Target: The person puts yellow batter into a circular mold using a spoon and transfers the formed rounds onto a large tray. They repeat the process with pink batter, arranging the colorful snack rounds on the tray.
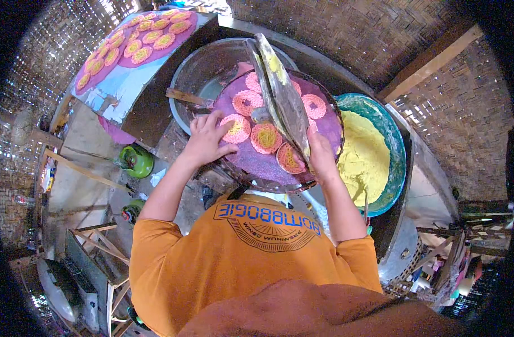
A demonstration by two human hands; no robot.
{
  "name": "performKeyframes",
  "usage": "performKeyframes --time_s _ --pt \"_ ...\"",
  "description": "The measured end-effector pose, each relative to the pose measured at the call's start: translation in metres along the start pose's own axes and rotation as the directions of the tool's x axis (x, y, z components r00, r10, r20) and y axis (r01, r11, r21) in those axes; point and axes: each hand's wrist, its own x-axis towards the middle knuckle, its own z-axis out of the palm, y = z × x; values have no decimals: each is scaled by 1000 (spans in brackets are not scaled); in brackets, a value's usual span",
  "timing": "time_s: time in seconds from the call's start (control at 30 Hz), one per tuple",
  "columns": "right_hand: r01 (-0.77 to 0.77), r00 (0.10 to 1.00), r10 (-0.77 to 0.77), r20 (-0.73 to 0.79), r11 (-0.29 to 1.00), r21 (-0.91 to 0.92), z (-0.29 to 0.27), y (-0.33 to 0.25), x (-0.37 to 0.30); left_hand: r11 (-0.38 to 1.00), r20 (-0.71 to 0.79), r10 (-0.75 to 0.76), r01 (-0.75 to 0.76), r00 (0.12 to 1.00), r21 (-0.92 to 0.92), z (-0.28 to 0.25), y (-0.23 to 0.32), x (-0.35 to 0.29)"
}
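Observation:
A round tray [251, 163] lined with purple cloth is in front of me, holding several pink, lacy dough rings, some with yellow centres. My left hand [207, 139] is open, fingers spread, its fingertips at the edge of a pink ring with a yellow middle [235, 128]. My right hand [323, 156] is closed round the lower end of a long, worn wooden press [285, 101] made of two boards, which slants over the tray. Beside that hand, a small round piece with an orange and yellow filling [289, 158] sits near the press's lower end.
A teal basin [404, 163] of yellow dough [364, 151] stands right of the tray. Behind it is a large grey basin [181, 62], a wooden stick [185, 96] across its rim. Finished rounds lie on a blue-covered table [114, 98] at far left. Green gas cylinders [137, 161] stand below.

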Motion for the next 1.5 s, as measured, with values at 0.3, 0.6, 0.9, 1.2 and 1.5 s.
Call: performKeyframes --time_s 0.3,0.6,0.9,1.2,1.5 --pt "-77 997 81 -12 978 196 33 -28 -12 951 -452 173 -267 875 -153 -76 50 68" --pt "452 458 -886 -77 306 -838 -1 -153 -14 884 -593 432 -449 680 128 -126 111 110" --pt "631 589 -768 252 243 -737 32 -151 -83 803 -57 581 -584 812 -122 -155 99 82" --pt "556 413 -664 -624 726 -404 -29 -140 -157 557 -86 317 -259 944 -789 -124 9 90" --pt "859 119 -505 -855 485 -167 40 -90 -96 -685 -110 450 263 886 -679 -101 49 75"
